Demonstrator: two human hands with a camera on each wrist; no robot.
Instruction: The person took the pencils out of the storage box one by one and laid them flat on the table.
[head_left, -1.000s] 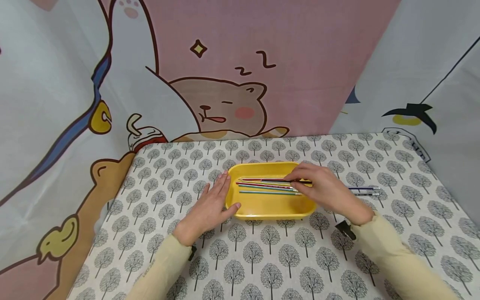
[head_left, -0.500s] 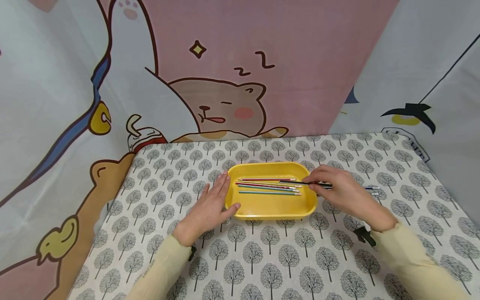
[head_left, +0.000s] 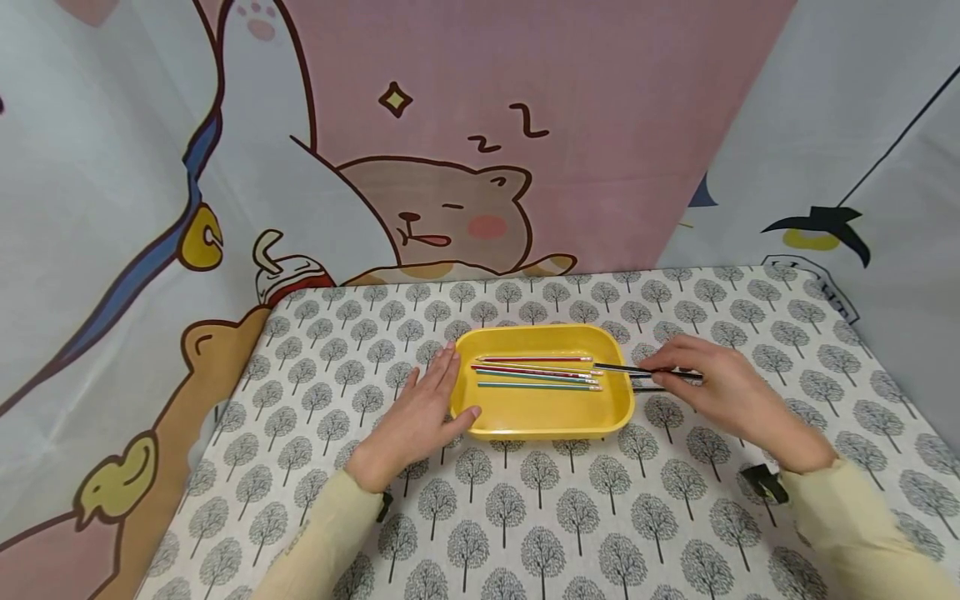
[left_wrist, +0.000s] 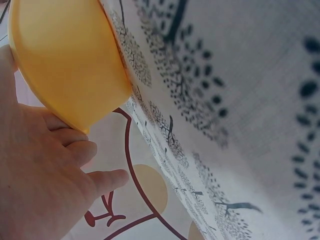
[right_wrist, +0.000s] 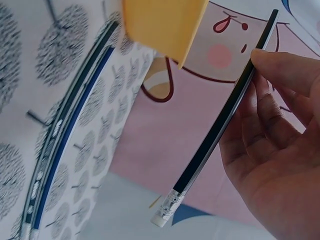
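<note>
My right hand [head_left: 705, 379] pinches a black pencil [right_wrist: 215, 125] with a white eraser between thumb and fingers. In the head view the pencil's left end reaches over the right rim of the yellow tray [head_left: 540, 432]. My left hand [head_left: 416, 421] rests against the tray's left end, fingers straight along it and thumb on the front rim. Inside the tray lie several pencils, among them a red pencil [head_left: 532, 359] and a teal pencil [head_left: 536, 386], eraser ends to the right. On the cloth right of the tray, a blue pencil [right_wrist: 71, 122] lies beside a dark green one.
A white tablecloth [head_left: 510, 517] printed with grey trees covers the table. Behind it hangs a pink and white curtain [head_left: 615, 125] with cartoon animals. Another printed sheet [head_left: 915, 250] borders the right side.
My right hand has moved right from over the tray to beyond its right rim, carrying the black pencil. My left hand and the pencils in the tray stay put.
</note>
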